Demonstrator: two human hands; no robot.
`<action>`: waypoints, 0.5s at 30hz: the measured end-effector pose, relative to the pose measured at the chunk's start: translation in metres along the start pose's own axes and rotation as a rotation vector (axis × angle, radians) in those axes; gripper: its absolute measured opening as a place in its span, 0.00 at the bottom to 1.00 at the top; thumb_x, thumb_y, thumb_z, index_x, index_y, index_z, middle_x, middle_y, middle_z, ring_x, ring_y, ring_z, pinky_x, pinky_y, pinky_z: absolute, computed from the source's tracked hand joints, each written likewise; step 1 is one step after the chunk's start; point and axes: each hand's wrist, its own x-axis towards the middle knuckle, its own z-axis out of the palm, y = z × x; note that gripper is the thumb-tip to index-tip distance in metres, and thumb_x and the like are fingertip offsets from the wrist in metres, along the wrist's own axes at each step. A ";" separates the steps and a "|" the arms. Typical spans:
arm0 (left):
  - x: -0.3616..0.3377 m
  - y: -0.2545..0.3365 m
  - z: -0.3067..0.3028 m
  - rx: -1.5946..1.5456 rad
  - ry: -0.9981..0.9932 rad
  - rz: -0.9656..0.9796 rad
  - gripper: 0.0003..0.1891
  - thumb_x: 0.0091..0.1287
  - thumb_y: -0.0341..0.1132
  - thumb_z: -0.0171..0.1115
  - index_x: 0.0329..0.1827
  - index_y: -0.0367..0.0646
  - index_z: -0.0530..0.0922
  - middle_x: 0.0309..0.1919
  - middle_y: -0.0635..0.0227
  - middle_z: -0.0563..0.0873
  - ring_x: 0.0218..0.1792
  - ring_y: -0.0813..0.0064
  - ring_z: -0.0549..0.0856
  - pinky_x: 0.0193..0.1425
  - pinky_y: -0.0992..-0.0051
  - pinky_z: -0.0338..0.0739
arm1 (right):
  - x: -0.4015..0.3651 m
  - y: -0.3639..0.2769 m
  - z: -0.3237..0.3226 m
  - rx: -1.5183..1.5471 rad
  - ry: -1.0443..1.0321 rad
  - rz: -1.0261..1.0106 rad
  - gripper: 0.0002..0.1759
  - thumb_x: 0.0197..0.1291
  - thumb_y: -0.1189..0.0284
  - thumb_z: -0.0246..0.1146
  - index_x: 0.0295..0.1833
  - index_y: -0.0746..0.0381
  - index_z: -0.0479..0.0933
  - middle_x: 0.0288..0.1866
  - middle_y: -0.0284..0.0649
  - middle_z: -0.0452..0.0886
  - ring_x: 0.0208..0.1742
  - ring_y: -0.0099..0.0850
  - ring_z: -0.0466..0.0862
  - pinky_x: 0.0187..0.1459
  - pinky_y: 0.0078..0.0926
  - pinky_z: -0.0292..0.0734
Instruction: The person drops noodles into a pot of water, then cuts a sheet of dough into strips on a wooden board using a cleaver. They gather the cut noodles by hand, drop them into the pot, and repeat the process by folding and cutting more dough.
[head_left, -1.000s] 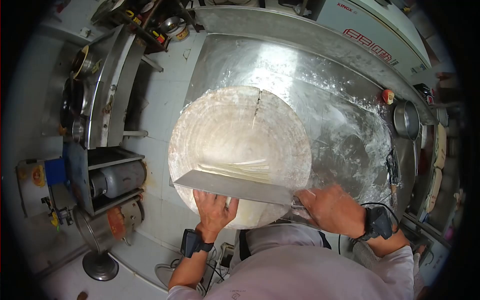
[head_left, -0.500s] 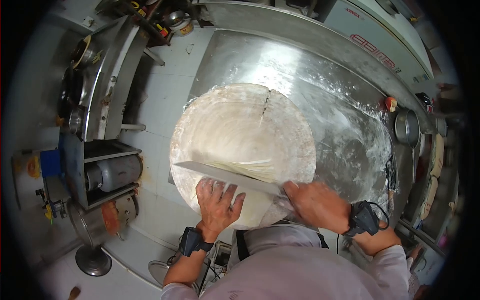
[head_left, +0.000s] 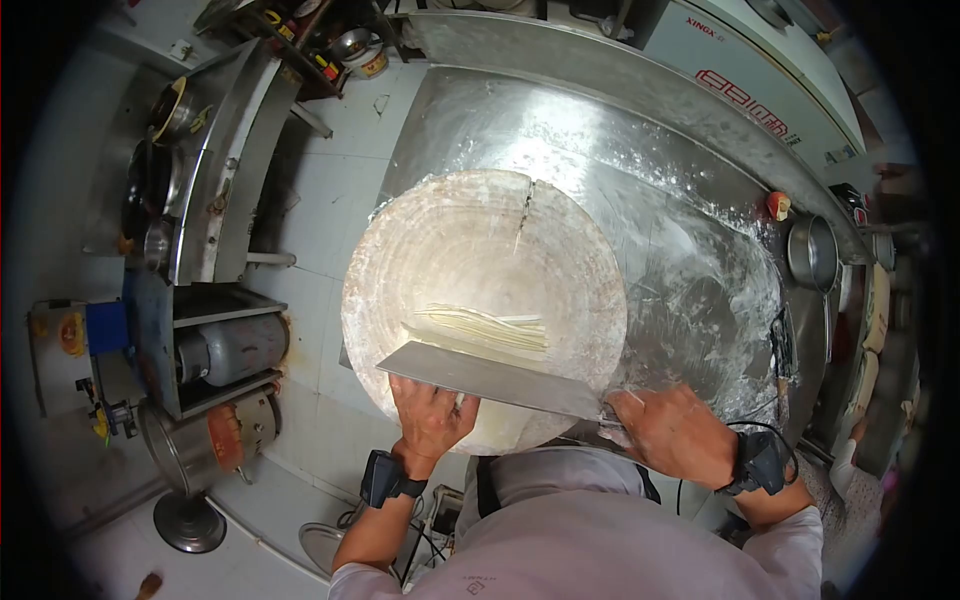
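Observation:
A round wooden board (head_left: pixel 480 235) dusted with flour lies on a steel table. My right hand (head_left: pixel 675 430) grips the handle of a wide cleaver (head_left: pixel 490 380), whose blade reaches leftward across the board's near part. Thin pale strips of dough (head_left: pixel 485 328) lie just beyond the blade. On the near side, a flat pale sheet of dough (head_left: pixel 490 422) is partly covered by the cleaver. My left hand (head_left: pixel 432 415) rests on the board's near left edge, fingertips against or under the blade, thumb apart; whether it presses the dough is hidden.
The floury steel table (head_left: pixel 690 290) extends to the right, with a saucepan (head_left: pixel 812 255) and a dark brush-like tool (head_left: pixel 781 350) at its far side. A stove (head_left: pixel 215 170) and a gas cylinder (head_left: pixel 240 347) stand left. Part of another person (head_left: pixel 850 490) shows at lower right.
The cleaver and my right hand have moved right and nearer to my body. More of the cut strips shows beyond the blade. My left hand has shifted only slightly.

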 end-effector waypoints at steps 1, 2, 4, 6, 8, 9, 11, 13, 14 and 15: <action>0.000 -0.001 0.001 -0.004 0.000 -0.002 0.14 0.56 0.33 0.71 0.46 0.46 0.88 0.49 0.60 0.86 0.55 0.50 0.81 0.62 0.48 0.68 | -0.001 -0.001 -0.001 -0.001 0.007 -0.002 0.12 0.67 0.74 0.59 0.53 0.67 0.71 0.29 0.48 0.80 0.30 0.52 0.85 0.31 0.50 0.77; -0.001 -0.001 0.001 -0.023 -0.007 -0.001 0.14 0.55 0.34 0.72 0.45 0.46 0.88 0.49 0.60 0.85 0.56 0.50 0.80 0.62 0.47 0.67 | -0.002 -0.002 0.000 -0.003 0.003 0.000 0.12 0.67 0.74 0.59 0.53 0.67 0.71 0.29 0.48 0.80 0.30 0.52 0.85 0.31 0.50 0.77; -0.001 -0.001 -0.001 -0.043 -0.009 -0.010 0.13 0.54 0.34 0.74 0.44 0.45 0.88 0.49 0.61 0.84 0.57 0.49 0.79 0.63 0.46 0.65 | -0.001 -0.005 0.001 0.031 -0.025 0.012 0.12 0.66 0.75 0.59 0.53 0.68 0.71 0.29 0.49 0.80 0.29 0.53 0.84 0.31 0.51 0.77; -0.001 -0.001 -0.003 -0.057 -0.049 -0.006 0.14 0.55 0.36 0.75 0.44 0.44 0.88 0.48 0.61 0.84 0.57 0.50 0.79 0.64 0.45 0.66 | 0.017 -0.007 0.001 0.048 -0.054 0.018 0.11 0.67 0.75 0.59 0.52 0.68 0.71 0.29 0.51 0.81 0.29 0.55 0.84 0.31 0.52 0.77; -0.002 0.002 -0.001 -0.035 -0.047 -0.026 0.15 0.55 0.37 0.76 0.45 0.43 0.88 0.48 0.61 0.84 0.56 0.51 0.79 0.65 0.45 0.66 | 0.041 -0.009 0.004 0.067 -0.077 0.023 0.10 0.68 0.74 0.59 0.50 0.68 0.71 0.29 0.52 0.81 0.30 0.56 0.84 0.32 0.52 0.78; -0.002 0.004 -0.002 -0.012 -0.051 -0.036 0.16 0.56 0.38 0.76 0.45 0.43 0.88 0.47 0.61 0.84 0.56 0.51 0.79 0.65 0.45 0.66 | 0.054 -0.008 0.007 0.064 -0.016 0.006 0.10 0.68 0.73 0.60 0.49 0.68 0.71 0.30 0.54 0.82 0.31 0.58 0.84 0.32 0.53 0.77; 0.002 0.006 -0.003 -0.007 -0.039 -0.022 0.16 0.56 0.38 0.77 0.46 0.42 0.88 0.46 0.61 0.83 0.55 0.51 0.79 0.66 0.45 0.66 | 0.056 -0.007 0.008 0.063 0.054 -0.016 0.10 0.69 0.72 0.60 0.47 0.68 0.71 0.30 0.55 0.82 0.31 0.59 0.83 0.33 0.53 0.77; 0.012 0.004 -0.001 -0.009 -0.011 0.006 0.16 0.56 0.38 0.77 0.46 0.42 0.88 0.46 0.61 0.83 0.55 0.52 0.79 0.66 0.46 0.67 | 0.052 -0.002 0.002 0.097 0.121 -0.029 0.12 0.69 0.69 0.62 0.45 0.67 0.70 0.30 0.56 0.83 0.32 0.59 0.84 0.33 0.54 0.77; 0.009 0.004 -0.002 -0.020 -0.002 0.007 0.16 0.56 0.38 0.77 0.46 0.42 0.88 0.45 0.61 0.83 0.54 0.52 0.79 0.66 0.46 0.67 | 0.043 0.001 0.005 0.084 0.124 -0.005 0.14 0.67 0.68 0.65 0.46 0.67 0.71 0.29 0.54 0.83 0.31 0.58 0.84 0.32 0.54 0.76; 0.008 0.004 -0.003 -0.030 0.008 0.011 0.16 0.56 0.37 0.77 0.46 0.42 0.88 0.45 0.61 0.83 0.53 0.52 0.79 0.67 0.47 0.67 | 0.035 0.002 0.005 0.085 0.127 -0.011 0.14 0.67 0.68 0.65 0.46 0.67 0.71 0.29 0.54 0.83 0.31 0.58 0.84 0.32 0.54 0.76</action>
